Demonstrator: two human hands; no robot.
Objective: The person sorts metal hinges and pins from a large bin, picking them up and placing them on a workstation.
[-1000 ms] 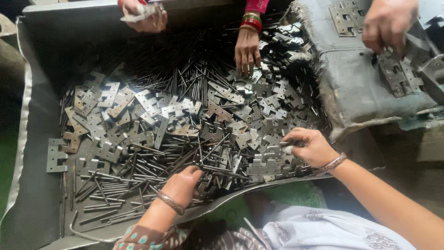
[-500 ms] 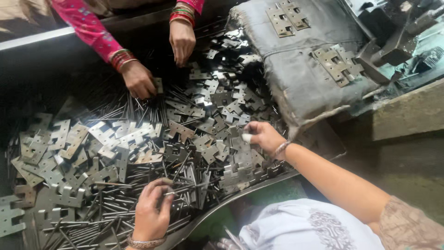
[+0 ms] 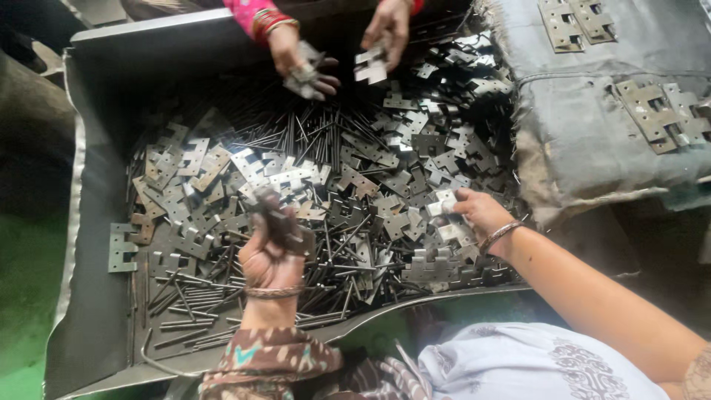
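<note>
Hinge leaf [image 3: 275,211] pinched in my raised left hand [image 3: 272,255], right hand [image 3: 478,215] gripping leaves [image 3: 444,207] on pile [image 3: 355,178], tray [image 3: 96,222] beneath.

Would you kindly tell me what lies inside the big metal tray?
The tray holds heaped hinge plates and thin pins. The heap covers most of its floor.

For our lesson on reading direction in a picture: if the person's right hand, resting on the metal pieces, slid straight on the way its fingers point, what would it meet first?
The right hand points left across the tray. It would probably first meet the flat hinge plates heaped just beyond its fingertips, though depth is hard to judge.
</note>
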